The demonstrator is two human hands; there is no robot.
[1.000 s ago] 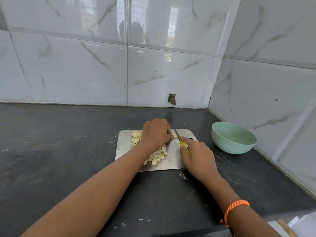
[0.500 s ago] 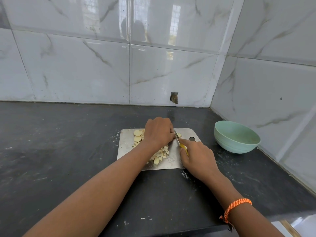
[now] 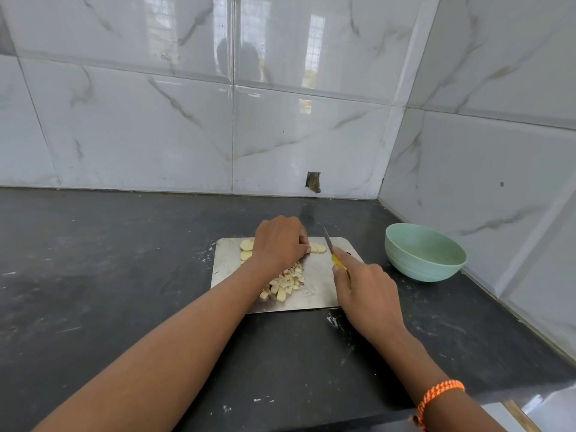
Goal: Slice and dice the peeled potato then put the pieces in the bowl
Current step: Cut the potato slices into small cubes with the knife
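A steel cutting board (image 3: 318,275) lies on the dark counter. My left hand (image 3: 280,241) presses down on a stack of potato slices (image 3: 318,248) at the board's far side, its fingers curled over them. My right hand (image 3: 364,285) grips a yellow-handled knife (image 3: 327,239); the blade stands just right of the slices, tip pointing away from me. A heap of diced potato (image 3: 288,283) sits in the board's middle, partly under my left wrist. Round potato slices (image 3: 246,249) lie at the board's far left. The pale green bowl (image 3: 424,255) stands to the right, with nothing visible inside.
The counter (image 3: 109,275) ends at tiled walls behind and on the right, and the bowl is close to the right wall. A small hole (image 3: 313,182) shows in the back wall's base. The counter's front edge runs near my right wrist, which wears an orange bracelet (image 3: 436,397).
The knife blade has shifted slightly right, away from my left fingers, uncovering the end of the slice stack. My left hand stays on the slices.
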